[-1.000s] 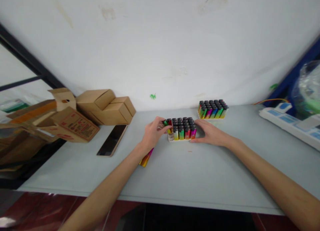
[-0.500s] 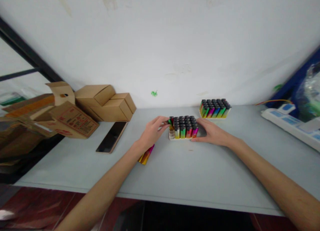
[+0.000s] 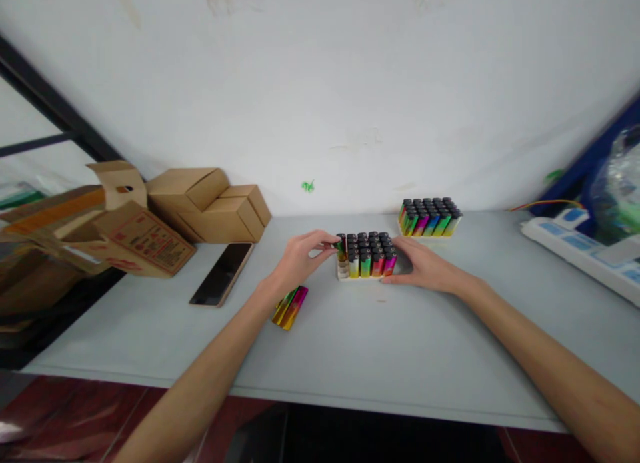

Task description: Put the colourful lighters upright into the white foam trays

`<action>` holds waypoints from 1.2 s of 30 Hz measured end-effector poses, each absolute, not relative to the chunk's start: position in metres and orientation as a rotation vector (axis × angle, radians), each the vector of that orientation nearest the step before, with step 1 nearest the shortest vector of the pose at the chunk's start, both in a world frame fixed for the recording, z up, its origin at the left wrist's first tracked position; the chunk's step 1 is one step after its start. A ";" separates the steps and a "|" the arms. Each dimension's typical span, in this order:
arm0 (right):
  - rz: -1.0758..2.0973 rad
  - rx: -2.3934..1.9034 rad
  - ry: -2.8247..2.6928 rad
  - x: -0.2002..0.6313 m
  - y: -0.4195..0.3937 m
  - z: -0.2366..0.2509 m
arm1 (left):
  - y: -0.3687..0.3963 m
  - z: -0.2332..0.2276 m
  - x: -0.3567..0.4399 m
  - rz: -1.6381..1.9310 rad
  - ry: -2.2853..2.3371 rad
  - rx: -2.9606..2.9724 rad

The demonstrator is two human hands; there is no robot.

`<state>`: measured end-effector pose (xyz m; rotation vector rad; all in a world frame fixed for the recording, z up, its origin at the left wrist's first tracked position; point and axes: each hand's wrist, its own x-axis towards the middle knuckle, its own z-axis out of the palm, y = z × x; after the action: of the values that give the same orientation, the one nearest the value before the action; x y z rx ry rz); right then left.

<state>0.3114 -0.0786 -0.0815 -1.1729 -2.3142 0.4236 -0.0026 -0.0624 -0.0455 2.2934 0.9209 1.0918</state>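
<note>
In the head view, a white tray [image 3: 342,273] stands on the table, packed with upright black-topped lighters in several colours. Its left column has bare slots at the front. My left hand [image 3: 303,254] pinches a green lighter [image 3: 339,245] by its upper end, over that left column; whether its base sits in a slot I cannot tell. At the tray's right end, my right hand [image 3: 425,266] grips it, thumb at the front corner and fingers behind, partly hidden. Loose multicoloured lighters [image 3: 290,308] lie beside my left wrist, partly covered by it.
A second tray of lighters [image 3: 431,217] stands near the wall at the back right. To the left are a phone [image 3: 223,274], closed cardboard boxes [image 3: 215,209] and an open box [image 3: 145,239]. A white power strip [image 3: 583,246] lies at the right.
My left hand has shifted slightly left, and the green lighter now stands more upright at the left column. More of the loose lighters shows. My right hand stays at the tray.
</note>
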 end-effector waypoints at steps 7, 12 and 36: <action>0.442 -1.182 -2.322 0.312 -0.079 -0.080 | -0.063 -0.049 0.004 1.133 0.971 2.132; 0.429 -1.187 -2.316 0.311 -0.079 -0.081 | -0.061 -0.055 0.005 1.147 0.981 1.946; 0.399 -1.160 -2.325 0.313 -0.077 -0.087 | -0.071 -0.022 -0.043 0.896 1.373 2.075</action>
<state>0.3134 -0.0765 -0.0873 -1.1599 -2.3252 0.3986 -0.0426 -0.0712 -0.0224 2.0754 1.3726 0.8961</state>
